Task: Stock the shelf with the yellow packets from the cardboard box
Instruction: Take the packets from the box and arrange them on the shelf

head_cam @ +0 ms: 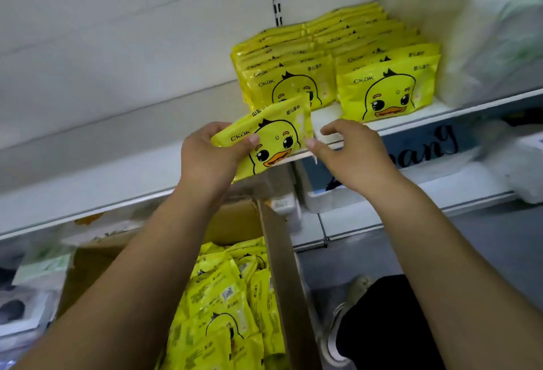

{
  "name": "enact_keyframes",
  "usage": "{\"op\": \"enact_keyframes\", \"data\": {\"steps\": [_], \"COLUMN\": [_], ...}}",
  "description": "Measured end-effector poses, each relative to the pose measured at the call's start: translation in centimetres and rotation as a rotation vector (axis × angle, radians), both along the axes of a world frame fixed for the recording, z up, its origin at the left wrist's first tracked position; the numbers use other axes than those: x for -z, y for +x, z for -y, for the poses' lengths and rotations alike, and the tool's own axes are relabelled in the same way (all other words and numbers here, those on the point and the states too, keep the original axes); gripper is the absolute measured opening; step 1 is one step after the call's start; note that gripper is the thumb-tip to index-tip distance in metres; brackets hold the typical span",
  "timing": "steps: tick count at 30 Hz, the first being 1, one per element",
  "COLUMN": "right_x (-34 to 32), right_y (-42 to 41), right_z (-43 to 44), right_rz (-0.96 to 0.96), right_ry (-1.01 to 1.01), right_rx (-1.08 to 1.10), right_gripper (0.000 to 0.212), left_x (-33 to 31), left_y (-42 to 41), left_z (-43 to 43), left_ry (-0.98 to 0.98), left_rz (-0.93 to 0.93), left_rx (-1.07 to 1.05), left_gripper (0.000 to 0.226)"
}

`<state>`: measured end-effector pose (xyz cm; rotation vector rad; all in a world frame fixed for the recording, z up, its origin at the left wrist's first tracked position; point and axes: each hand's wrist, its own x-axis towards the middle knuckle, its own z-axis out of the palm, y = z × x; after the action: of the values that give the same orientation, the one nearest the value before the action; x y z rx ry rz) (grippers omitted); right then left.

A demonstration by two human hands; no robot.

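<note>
While left hand [205,161] grips a yellow packet [276,137], right hand [352,161] loose, empty, packet rows [338,55] behind, cardboard box [286,267] below.

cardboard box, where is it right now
The cardboard box sits low centre in the head view, below the stocked shelf, open with yellow packets inside.

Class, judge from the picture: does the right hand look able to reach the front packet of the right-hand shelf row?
Probably yes. The right hand seems to grip nothing and sits just below the front packet, which stands at the shelf edge with nothing between them. The left hand grips the loose packet.
</note>
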<state>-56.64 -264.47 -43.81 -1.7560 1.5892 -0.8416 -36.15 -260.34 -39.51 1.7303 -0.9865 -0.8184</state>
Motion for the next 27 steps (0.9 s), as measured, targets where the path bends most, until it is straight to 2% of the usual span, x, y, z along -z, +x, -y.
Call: {"op": "enact_keyframes", "data": {"steps": [4, 8, 10, 13, 15, 19, 22, 24, 27], "right_x": [0.7, 1.0, 1.1, 1.1, 1.1, 1.2, 1.3, 1.3, 1.2], "right_y": [-0.7, -0.8, -0.7, -0.6, -0.6, -0.6, -0.1, 0.4, 1.6], "right_z": [1.9, 2.9, 3.2, 3.4, 3.4, 3.3, 2.8, 2.1, 0.3], "right_rz": [-0.084, -0.166, -0.2, -0.25, -0.259, -0.255, -0.176, -0.104, -0.099], "right_ry": [0.017, 0.033, 0.038, 0.04, 0.039, 0.046, 0.032, -0.002, -0.064], "right_rx": [-0.026, -0.053, -0.06, -0.077, -0.082, -0.068, -0.024, -0.012, -0.059], "right_gripper": [0.049, 0.056, 0.057, 0.056, 0.056, 0.057, 0.056, 0.055, 0.057], "left_x": [0.5, 1.4, 2.0, 2.6, 2.9, 3.6, 3.9, 4.0, 4.1], "left_y": [-1.4, -2.1, -2.2, -2.0, -1.7, -1.4, -0.9, -0.1, 1.8], "left_z": [5.4, 9.6, 11.1, 12.6, 13.2, 12.8, 11.4, 9.9, 6.6], "left_ry": [-0.053, -0.092, -0.114, -0.129, -0.137, -0.21, -0.234, -0.22, -0.178], "left_rz": [0.022, 0.131, 0.25, 0.529, 0.621, 0.649, 0.602, 0.588, 0.577], "left_rx": [0.071, 0.131, 0.142, 0.128, 0.127, 0.108, 0.088, 0.08, 0.068], "left_gripper": [0.029, 0.028, 0.033, 0.05, 0.055, 0.058, 0.064, 0.065, 0.061]}}
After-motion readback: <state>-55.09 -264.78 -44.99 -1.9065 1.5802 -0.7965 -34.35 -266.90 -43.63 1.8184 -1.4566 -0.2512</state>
